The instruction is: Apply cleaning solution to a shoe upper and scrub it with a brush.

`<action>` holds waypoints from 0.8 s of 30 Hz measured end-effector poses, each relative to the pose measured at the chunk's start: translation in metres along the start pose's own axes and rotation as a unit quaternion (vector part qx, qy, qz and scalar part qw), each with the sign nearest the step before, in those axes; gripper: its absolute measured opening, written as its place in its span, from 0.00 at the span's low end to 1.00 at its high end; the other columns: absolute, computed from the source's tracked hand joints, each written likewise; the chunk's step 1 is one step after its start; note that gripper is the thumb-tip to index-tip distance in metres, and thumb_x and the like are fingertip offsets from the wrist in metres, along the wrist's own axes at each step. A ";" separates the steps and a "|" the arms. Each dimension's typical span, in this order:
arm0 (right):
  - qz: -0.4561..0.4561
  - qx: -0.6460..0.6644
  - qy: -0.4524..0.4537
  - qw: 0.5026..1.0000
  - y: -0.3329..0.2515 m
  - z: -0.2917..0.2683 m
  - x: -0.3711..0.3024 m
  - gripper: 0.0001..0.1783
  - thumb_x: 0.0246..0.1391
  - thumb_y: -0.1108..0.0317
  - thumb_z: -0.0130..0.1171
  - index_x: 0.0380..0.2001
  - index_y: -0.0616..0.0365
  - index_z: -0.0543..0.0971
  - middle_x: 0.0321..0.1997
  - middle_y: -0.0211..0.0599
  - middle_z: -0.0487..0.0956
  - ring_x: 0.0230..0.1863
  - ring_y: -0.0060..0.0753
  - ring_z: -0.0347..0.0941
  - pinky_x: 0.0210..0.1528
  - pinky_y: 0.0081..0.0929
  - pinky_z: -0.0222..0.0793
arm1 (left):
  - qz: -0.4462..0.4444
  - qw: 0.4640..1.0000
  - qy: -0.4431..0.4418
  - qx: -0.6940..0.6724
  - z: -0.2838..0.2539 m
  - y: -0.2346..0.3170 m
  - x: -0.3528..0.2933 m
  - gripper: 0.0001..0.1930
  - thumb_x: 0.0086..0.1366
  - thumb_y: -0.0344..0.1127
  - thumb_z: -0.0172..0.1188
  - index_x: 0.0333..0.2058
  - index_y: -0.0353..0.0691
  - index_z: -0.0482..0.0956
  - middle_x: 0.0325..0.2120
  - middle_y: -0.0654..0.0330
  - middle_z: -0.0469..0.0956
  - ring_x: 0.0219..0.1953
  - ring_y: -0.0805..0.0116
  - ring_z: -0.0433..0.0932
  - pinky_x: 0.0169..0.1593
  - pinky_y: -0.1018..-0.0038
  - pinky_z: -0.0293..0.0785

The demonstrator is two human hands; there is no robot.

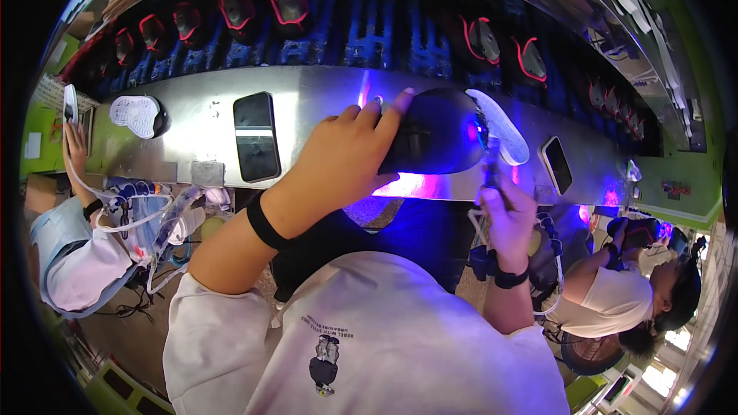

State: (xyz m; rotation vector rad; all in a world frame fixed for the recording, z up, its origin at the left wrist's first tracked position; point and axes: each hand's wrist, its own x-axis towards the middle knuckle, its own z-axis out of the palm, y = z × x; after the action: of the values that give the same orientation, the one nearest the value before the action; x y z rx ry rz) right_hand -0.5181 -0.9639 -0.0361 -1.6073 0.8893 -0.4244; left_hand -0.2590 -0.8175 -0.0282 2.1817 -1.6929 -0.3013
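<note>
My left hand [350, 146] is wrapped over a dark rounded shoe upper [446, 134], holding it above the metal bench under violet light. My right hand [510, 221] is closed around a thin, dark-handled tool, probably a brush [492, 163]. The tool points up at the right end of the upper, and its tip is lost in glare. Just beyond that end lies a white shoe sole [505, 132], partly hidden by the upper and the tool. I cannot tell whether the tool touches the upper or the sole.
Phones lie on the metal bench [204, 100], a dark one [257, 138] at left and another [557, 165] at right. A second white sole [133, 114] is farther left. Behind runs a conveyor [361, 31] carrying several red-edged uppers [289, 6]. Co-workers sit on both sides.
</note>
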 end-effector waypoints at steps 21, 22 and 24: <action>-0.084 -0.048 -0.167 0.981 -0.070 -0.041 0.002 0.18 0.60 0.74 0.64 0.53 0.64 0.81 0.41 0.33 0.85 0.43 0.19 0.76 0.50 0.23 0.72 | -0.019 0.847 -0.107 -0.521 0.000 0.045 -0.044 0.48 0.50 0.40 0.81 0.65 0.33 0.63 0.53 0.56 0.79 0.56 0.66 0.78 0.62 0.64 0.72; -0.102 -0.047 -0.165 0.980 -0.063 -0.043 0.001 0.17 0.61 0.73 0.63 0.53 0.64 0.82 0.42 0.33 0.85 0.43 0.18 0.76 0.49 0.23 0.72 | -0.029 0.827 -0.103 -0.552 -0.002 0.052 -0.042 0.45 0.51 0.38 0.81 0.63 0.32 0.64 0.53 0.57 0.78 0.56 0.66 0.77 0.63 0.64 0.71; -0.078 -0.032 -0.165 0.983 -0.059 -0.042 -0.002 0.17 0.61 0.73 0.63 0.53 0.63 0.82 0.41 0.32 0.85 0.43 0.18 0.75 0.49 0.23 0.72 | -0.065 0.806 -0.118 -0.576 -0.001 0.057 -0.040 0.44 0.52 0.38 0.80 0.63 0.31 0.64 0.53 0.56 0.78 0.56 0.66 0.77 0.63 0.64 0.72</action>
State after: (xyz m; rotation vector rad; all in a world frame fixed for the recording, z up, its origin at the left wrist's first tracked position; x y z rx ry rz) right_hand -0.5301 -0.9895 0.0308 -1.7498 0.5326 -0.2287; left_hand -0.3198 -0.7910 -0.0063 1.3095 -0.9442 -1.2849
